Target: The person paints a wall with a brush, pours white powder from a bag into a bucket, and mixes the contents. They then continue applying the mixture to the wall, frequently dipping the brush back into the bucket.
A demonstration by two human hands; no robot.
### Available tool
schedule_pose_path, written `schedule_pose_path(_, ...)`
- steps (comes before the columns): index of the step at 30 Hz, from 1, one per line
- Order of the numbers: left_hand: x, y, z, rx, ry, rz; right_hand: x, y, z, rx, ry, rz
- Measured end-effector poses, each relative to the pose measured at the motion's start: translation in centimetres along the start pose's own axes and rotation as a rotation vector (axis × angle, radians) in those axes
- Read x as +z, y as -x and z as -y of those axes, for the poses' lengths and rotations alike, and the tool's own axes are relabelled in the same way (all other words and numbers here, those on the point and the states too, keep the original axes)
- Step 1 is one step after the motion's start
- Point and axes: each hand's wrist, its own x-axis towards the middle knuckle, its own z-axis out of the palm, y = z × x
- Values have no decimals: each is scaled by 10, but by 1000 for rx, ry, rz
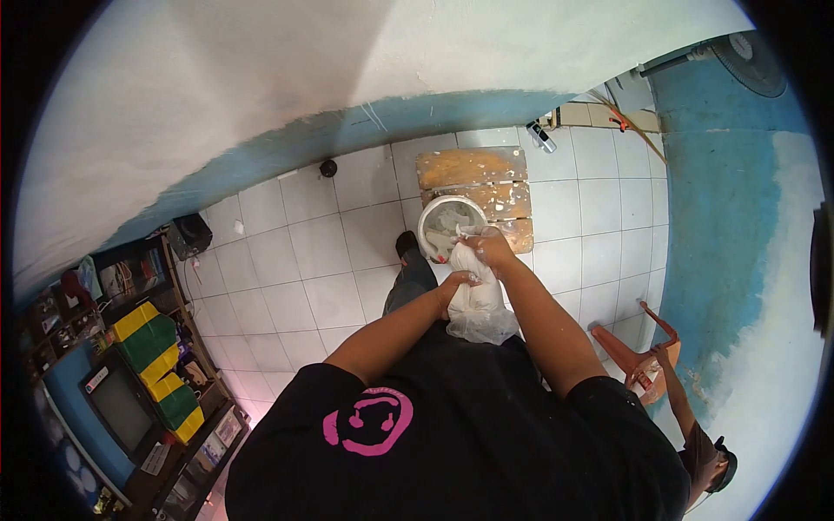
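Our left hand (456,286) grips the middle of a plastic bag (476,306) of white stuff, fingers wrapped tight. Our right hand (492,248) pinches its top, just over the white bucket (423,227) on a wooden board (473,167)

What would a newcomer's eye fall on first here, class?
The left hand and right hand grip a white plastic bag over a white bucket on a wooden board at centre. An orange chair is beside another person at lower right.
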Motion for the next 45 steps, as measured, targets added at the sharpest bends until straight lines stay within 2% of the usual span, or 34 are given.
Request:
schedule_pose_path(2,-5,-3,0,-15,24,57,3,7,12,40,65,-11)
schedule_pose_path(5,-8,-4,-1,-28,12,-25,1,-2,3,-3,-17,-27)
schedule_pose_path(8,-3,0,-5,54,-73,-55,-1,-14,-7,-60,47,-90)
schedule_pose_path(11,-23,-14,-2,73,-7,-55,-6,-22,-10,-17,140,-137)
schedule_pose_path(14,-43,-25,0,121,126,162,-11,-35,-21,-68,235,-132)
schedule_pose_path(20,-70,-43,5,192,145,234,-9,-37,-21,-106,350,-221)
schedule_pose_path(23,-72,-44,6,183,161,270,-10,-33,-16,-92,458,-179)
schedule_pose_path(25,-66,-41,6,179,168,259,-31,-64,-57,-336,598,-127)
schedule_pose_path(27,-61,-38,6,182,167,237,-33,-66,-60,-344,599,-147)
schedule_pose_path(29,-62,-40,7,188,160,218,-13,-36,-23,-116,461,-236)
schedule_pose_path(32,-70,-47,10,188,112,167,-12,-34,-17,-52,563,-223)
schedule_pose_path(35,-46,-36,6,197,-85,-18,-13,-31,-17,-62,510,-237)
schedule_pose_path(38,-58,-43,11,195,5,36,-7,-16,-3,-4,465,-256)
schedule_pose_path(41,-54,-43,11,184,5,28,-14,-26,-16,-70,622,-300)
schedule_pose_path(45,-51,-42,11,179,-34,11,-10,-12,0,-19,601,-302)
